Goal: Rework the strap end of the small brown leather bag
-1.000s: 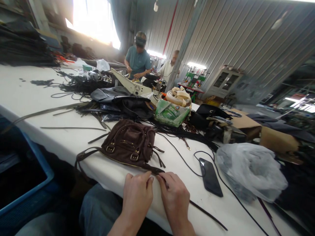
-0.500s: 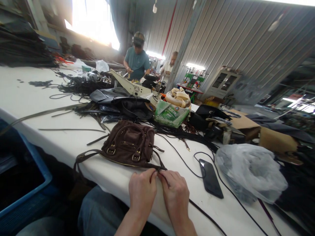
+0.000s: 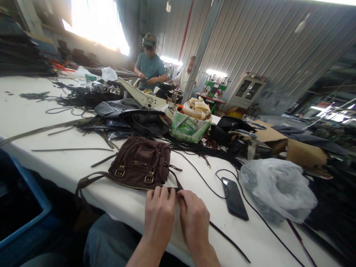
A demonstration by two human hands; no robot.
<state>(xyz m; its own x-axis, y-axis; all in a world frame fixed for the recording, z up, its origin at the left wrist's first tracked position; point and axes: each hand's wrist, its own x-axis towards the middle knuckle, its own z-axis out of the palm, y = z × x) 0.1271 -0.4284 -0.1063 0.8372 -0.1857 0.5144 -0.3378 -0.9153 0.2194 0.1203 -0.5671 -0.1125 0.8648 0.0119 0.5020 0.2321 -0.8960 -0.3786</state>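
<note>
A brown suede handbag with brass buckles lies near the front edge of the white table. Its thin dark strap runs from the bag's right end along the table toward me. My left hand and my right hand sit side by side just in front of the bag. Both have their fingers curled and pinched on the strap where it meets the bag.
A black phone with a cable lies right of my hands, beside a grey plastic bag. Black bags, loose straps, a green packet and cardboard crowd the table behind. Two people work at the far end. A blue bin stands at left.
My two hands have stayed pinched on the strap and edged slightly up toward the bag. The view has shifted a little to the right.
</note>
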